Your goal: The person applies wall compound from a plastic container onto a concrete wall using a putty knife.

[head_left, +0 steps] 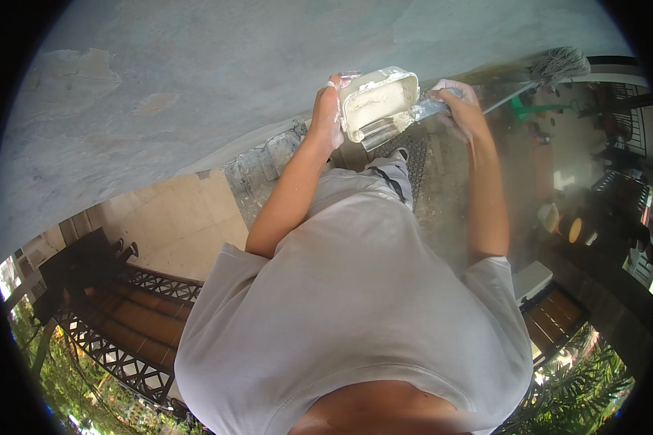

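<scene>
1. Beside a blue-grey wall (218,65) with flaking patches, a person in a pale grey T-shirt (363,290) is standing, both bare forearms reaching forward.
2. The left hand (326,116) is gripping a rectangular plastic tub (395,72) by its left end. Fingers are clamping on that side, some hiding behind it. White smears are showing on the skin.
3. The tub is hanging in midair between the hands, in front of the wall, its mouth tilting toward the person. Off-white paste (381,100) is coating the inside and smearing over the rim.
4. The right hand (462,107) is holding a putty knife (429,109) by its bluish-grey handle. Fingers are closing around it, whitish residue clinging to them.
5. The knife's wide blade is lying across the tub's near edge and pointing leftward, paste sticking to it. It is appearing to touch the rim; from this angle I am not able to tell for certain.
6. Beneath the hands, light trousers (341,187) are showing, a dark cord hanging at the front.
7. At upper right, a grey string mop (561,65) is resting near the wall, its handle slanting toward the right hand.
8. At lower left, a brown-slatted bench (123,312) is standing on a dark lattice frame, greenery growing beyond.
</scene>
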Tool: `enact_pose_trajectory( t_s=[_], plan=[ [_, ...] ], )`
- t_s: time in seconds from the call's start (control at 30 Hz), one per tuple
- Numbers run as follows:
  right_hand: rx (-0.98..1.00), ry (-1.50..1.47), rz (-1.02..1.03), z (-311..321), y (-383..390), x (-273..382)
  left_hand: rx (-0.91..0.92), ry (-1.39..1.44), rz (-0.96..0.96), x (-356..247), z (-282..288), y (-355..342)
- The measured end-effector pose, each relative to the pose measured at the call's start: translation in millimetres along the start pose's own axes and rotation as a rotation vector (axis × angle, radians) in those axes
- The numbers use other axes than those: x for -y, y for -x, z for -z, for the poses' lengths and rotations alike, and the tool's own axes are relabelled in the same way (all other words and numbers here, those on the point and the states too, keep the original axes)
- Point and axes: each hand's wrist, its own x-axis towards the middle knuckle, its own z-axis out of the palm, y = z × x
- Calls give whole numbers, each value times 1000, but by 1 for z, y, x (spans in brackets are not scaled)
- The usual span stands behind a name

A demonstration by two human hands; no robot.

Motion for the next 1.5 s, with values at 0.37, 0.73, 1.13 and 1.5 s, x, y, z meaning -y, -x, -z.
enact_pose_trajectory(
  t_s=[0.37, 0.73, 1.13, 1.5],
  plan=[
    [66, -341, 142, -13, 23, -37, 16, -22, 171, -6, -2, 2],
    [-21, -715, 480, -22, 67, -48, 106, 128, 361, -6, 18, -21],
    [-3, -485, 509, -88, 95, -51, 541, 413, 283, 17, 55, -22],
    [-58, 0, 649, -78, 60, 11, 390, 360, 266, 9, 55, -30]
  ],
)
